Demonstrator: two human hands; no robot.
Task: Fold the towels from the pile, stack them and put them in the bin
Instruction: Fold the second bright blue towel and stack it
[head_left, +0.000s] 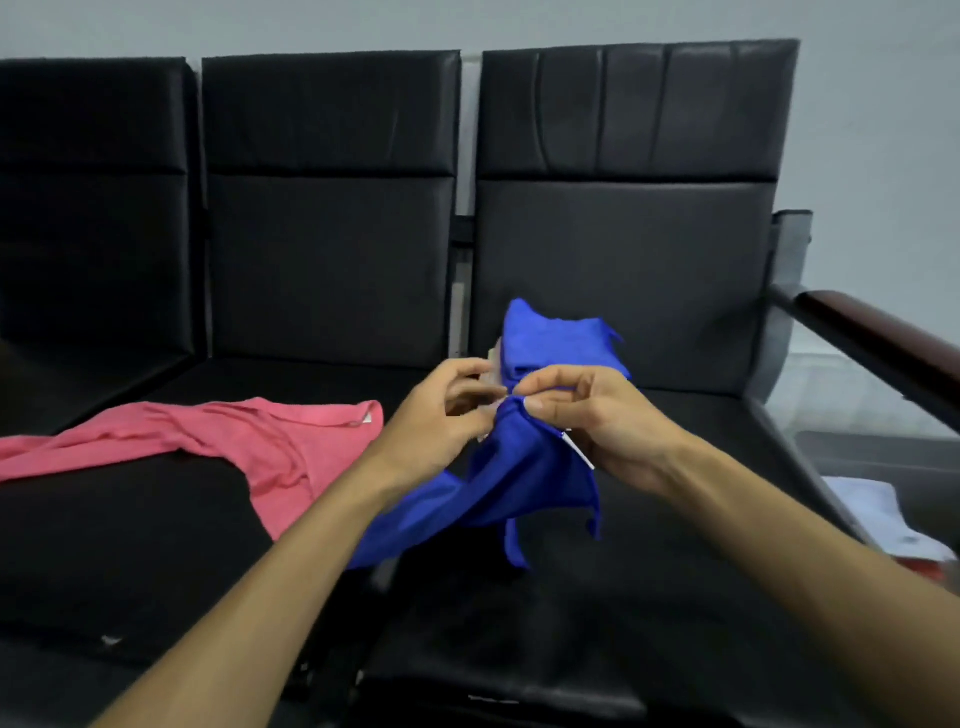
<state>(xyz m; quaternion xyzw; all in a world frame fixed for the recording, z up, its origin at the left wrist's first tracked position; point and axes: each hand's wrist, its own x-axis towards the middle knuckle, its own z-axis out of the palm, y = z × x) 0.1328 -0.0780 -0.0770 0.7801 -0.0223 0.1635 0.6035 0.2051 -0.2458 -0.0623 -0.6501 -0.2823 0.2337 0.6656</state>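
Observation:
A blue towel (524, 473) hangs in the air over the right seat, bunched at its top edge. My left hand (441, 410) and my right hand (587, 415) both pinch that top edge, close together. Behind them, on the right seat, lies the pile (556, 343): another blue towel on top with a pale one showing at its left side. A pink towel (223, 441) lies spread and rumpled on the middle seat, to the left of my hands.
Three black padded seats (130, 545) stand in a row against a grey wall. A dark wooden armrest (883, 338) runs along the right. Below it, at the right edge, sits a white and red object (883, 525), blurred.

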